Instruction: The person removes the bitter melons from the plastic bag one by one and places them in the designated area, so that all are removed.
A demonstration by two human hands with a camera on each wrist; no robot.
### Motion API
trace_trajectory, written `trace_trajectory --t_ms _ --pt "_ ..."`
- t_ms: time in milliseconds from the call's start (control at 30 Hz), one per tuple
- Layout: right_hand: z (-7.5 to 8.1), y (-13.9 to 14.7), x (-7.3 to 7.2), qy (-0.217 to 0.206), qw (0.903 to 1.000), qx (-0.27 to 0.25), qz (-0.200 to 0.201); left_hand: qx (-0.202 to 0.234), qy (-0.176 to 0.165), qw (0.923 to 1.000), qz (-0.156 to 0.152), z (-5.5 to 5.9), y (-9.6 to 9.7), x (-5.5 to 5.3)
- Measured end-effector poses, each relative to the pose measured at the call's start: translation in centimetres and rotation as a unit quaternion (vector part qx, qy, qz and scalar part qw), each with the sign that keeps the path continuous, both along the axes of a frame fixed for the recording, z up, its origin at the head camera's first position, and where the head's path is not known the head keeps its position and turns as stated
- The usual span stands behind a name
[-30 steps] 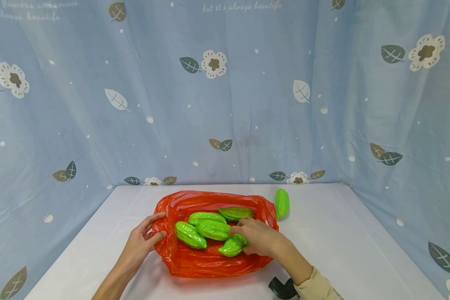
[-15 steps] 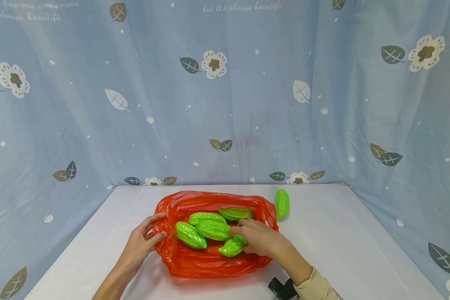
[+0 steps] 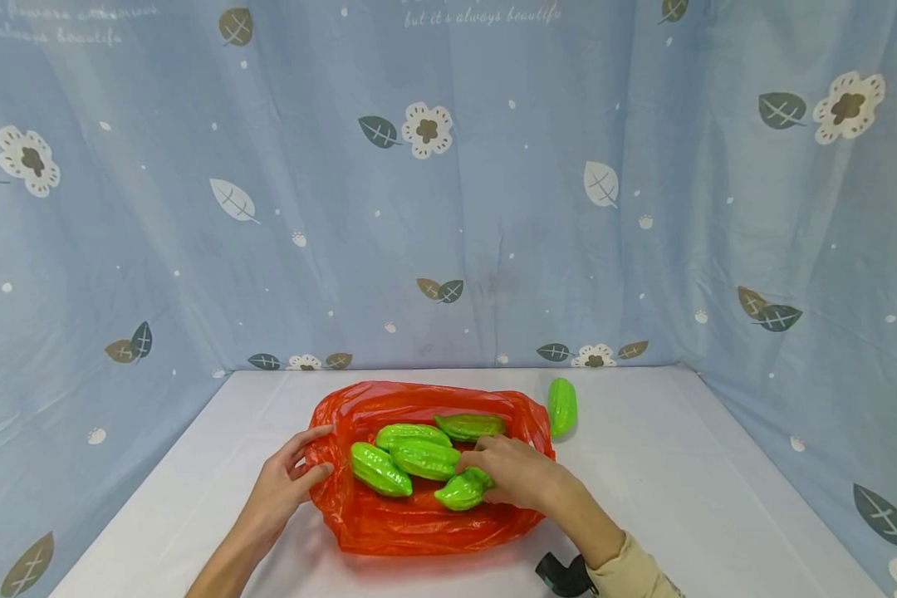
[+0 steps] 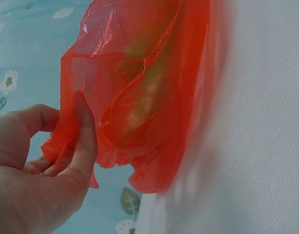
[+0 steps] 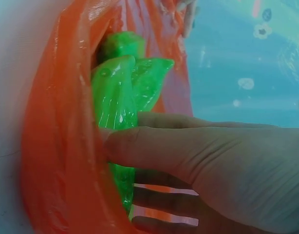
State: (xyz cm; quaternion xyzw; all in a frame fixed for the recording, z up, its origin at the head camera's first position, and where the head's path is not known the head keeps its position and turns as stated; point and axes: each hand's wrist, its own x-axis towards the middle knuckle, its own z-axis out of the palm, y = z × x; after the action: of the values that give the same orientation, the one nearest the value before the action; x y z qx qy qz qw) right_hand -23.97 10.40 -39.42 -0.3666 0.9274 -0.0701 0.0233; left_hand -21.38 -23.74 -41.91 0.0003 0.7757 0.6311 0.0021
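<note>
A red plastic bag [image 3: 396, 531] lies wide open on the table. My left hand [image 3: 284, 477] pinches its left rim; in the left wrist view the thin film runs between the thumb and fingers of that left hand [image 4: 57, 161]. Several glossy, ridged green bitter melons [image 3: 423, 458] lie inside. My right hand [image 3: 519, 473] reaches in at the right side and holds the nearest bitter melon [image 3: 462, 492], its pointed end sticking out to the left. In the right wrist view, the thumb of the right hand [image 5: 188, 156] lies across this bitter melon [image 5: 113, 92], with the fingers behind it.
Outside the bag, another bitter melon [image 3: 563, 407] lies behind its right corner. A black angled object [image 3: 564, 575] is at the right wrist near the front edge. The white table [image 3: 680, 498] ends at a blue curtain [image 3: 448, 208] at the back and sides.
</note>
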Motion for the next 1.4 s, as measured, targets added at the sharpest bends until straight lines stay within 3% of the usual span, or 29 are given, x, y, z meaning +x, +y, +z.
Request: trace_trajectory --t_ms 533,733,1400 --pt "1.7 0.0 1.1 0.036 0.9993 -0.003 0.012 0.001 0.000 1.0000 0.000 -0.1 0.0 -0.1" --pt "2.8 0.2 1.7 0.055 0.9980 -0.025 0.019 0.001 0.001 1.0000 0.000 0.0 0.0 -0.1" --pt "6.0 3.2 2.5 0.040 0.9948 -0.088 -0.033 -0.005 0.005 1.0000 0.000 0.1 0.1 0.0"
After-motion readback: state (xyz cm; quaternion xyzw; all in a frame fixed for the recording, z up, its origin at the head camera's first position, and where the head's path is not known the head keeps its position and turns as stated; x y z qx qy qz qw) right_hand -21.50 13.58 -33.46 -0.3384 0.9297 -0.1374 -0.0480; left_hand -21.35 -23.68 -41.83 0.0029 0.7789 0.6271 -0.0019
